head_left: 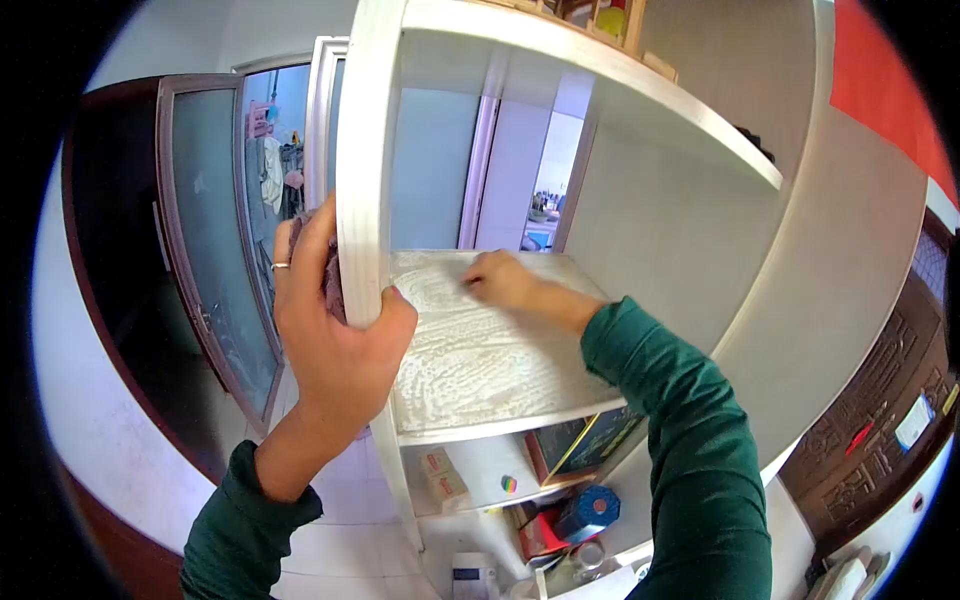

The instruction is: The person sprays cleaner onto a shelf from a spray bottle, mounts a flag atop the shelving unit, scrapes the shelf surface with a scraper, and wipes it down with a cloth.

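My left hand (345,320) is wrapped round the white upright post (364,180) of a shelf unit, thumb on the front side. A dark purplish cloth (332,280) is pressed between its fingers and the post. Over the middle shelf board (470,375), which is covered in whitish wet streaks, my right hand (500,282) is closed and slightly blurred. Something small and dark shows at its fingertips, too unclear to name.
Below are small boxes (443,478), a dark book-like box (585,440) and a blue round tin (590,512). The top shelf (600,60) overhangs my arms. A glass door (222,240) stands left; a carved brown door (870,430) is right.
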`<state>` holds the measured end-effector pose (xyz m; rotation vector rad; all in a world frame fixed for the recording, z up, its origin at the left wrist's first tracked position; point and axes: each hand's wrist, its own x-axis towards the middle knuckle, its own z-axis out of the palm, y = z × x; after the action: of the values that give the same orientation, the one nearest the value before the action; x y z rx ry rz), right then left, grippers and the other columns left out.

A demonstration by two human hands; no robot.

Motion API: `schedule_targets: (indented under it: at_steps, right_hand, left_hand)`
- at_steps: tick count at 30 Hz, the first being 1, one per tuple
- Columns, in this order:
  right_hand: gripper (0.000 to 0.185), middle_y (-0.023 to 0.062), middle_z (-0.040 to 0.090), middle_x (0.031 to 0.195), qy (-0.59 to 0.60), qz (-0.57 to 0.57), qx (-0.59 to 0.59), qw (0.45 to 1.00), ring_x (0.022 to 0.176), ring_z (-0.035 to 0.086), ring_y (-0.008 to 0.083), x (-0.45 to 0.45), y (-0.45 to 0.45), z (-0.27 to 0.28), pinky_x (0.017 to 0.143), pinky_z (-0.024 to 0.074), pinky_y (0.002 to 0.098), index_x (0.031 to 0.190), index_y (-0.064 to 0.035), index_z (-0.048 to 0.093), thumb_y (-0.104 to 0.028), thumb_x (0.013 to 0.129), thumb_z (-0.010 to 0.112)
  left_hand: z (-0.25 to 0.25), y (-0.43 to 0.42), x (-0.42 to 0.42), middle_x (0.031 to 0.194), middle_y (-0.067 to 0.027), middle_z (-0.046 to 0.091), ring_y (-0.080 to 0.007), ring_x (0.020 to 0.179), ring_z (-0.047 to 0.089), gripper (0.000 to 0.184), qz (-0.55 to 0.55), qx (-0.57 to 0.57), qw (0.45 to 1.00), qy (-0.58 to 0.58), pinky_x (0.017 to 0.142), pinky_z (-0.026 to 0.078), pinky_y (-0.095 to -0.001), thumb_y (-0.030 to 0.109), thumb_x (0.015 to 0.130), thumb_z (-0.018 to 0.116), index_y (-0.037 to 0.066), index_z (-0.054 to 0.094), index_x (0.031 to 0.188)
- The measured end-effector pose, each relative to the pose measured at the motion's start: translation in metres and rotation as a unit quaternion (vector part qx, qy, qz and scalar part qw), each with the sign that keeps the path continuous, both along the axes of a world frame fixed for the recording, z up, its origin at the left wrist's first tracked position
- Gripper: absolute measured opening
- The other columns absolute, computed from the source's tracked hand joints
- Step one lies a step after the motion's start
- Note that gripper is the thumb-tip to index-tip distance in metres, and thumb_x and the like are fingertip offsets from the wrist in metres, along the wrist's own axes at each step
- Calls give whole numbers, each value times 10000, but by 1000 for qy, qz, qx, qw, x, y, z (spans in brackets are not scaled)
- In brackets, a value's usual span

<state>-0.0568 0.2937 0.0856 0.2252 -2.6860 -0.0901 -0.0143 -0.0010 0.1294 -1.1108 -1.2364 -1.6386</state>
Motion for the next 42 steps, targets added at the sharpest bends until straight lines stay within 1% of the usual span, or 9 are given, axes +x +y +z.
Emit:
schedule_targets:
  at_steps: [4,6,7,11,21,32,36,39,42]
  right_hand:
    - [178,165,639,840,-154,-276,42,948,779,601,308,40,85,15,735,469,410,821,-63,671,-203,738,597]
    - [158,149,647,802,74,-313,53,945,754,619,295,41,108,-19,736,483,408,803,-77,680,-192,741,593]
    - [150,143,648,771,-121,-287,16,950,731,625,296,26,77,-1,737,495,394,791,-71,678,-180,742,587]
    - [142,170,605,842,47,85,-40,994,823,573,329,1,-63,-8,746,463,395,833,-56,665,-92,731,573]
    - [137,186,629,858,-49,-331,115,935,800,606,344,100,105,2,750,494,388,789,-8,646,-109,730,575]
    - [184,205,616,887,-60,-203,-36,977,911,583,325,43,75,8,771,472,405,856,18,635,-92,724,573]
    - [181,228,608,878,-40,-343,108,932,896,582,339,60,126,1,793,467,416,832,34,630,-91,712,576]
    - [187,225,618,892,58,-263,96,958,836,603,371,23,149,-15,742,490,440,851,22,622,-71,696,572]
    - [191,233,613,897,-77,-203,113,969,853,599,372,-38,87,0,746,489,441,848,13,622,-84,697,558]
  left_hand:
    - [2,-3,-4,1041,-113,424,-172,886,540,634,12,-31,999,-6,796,446,-251,-105,593,523,-26,434,1215]
    - [0,1,0,1060,-118,431,-179,898,553,630,-15,-3,1000,-26,793,455,-254,-102,596,529,-14,443,1214]
    - [-1,1,0,1060,-118,431,-179,898,553,630,-20,-7,999,-26,793,455,-254,-102,596,529,-14,443,1214]
    - [-1,1,-2,1143,-142,416,-191,884,574,639,25,-8,999,-30,780,475,-275,-101,595,536,-1,443,1219]
    - [-5,-1,-3,1124,-90,454,-185,992,518,581,24,-25,998,-48,864,414,-276,-74,639,541,-44,411,1204]
    - [-1,-2,0,1030,-114,404,-191,919,532,620,6,-23,999,-40,824,439,-275,-99,580,522,-48,428,1190]
    - [0,-3,-2,1024,-109,402,-190,916,530,634,27,-32,999,-14,825,431,-267,-104,572,515,-49,427,1198]
    - [-1,-1,-2,1016,-105,400,-178,892,520,640,-17,-11,999,-28,813,423,-252,-104,566,510,-46,432,1199]
    - [0,0,-3,977,-97,410,-157,829,495,625,3,-2,1000,13,780,415,-231,-100,561,507,-42,456,1180]
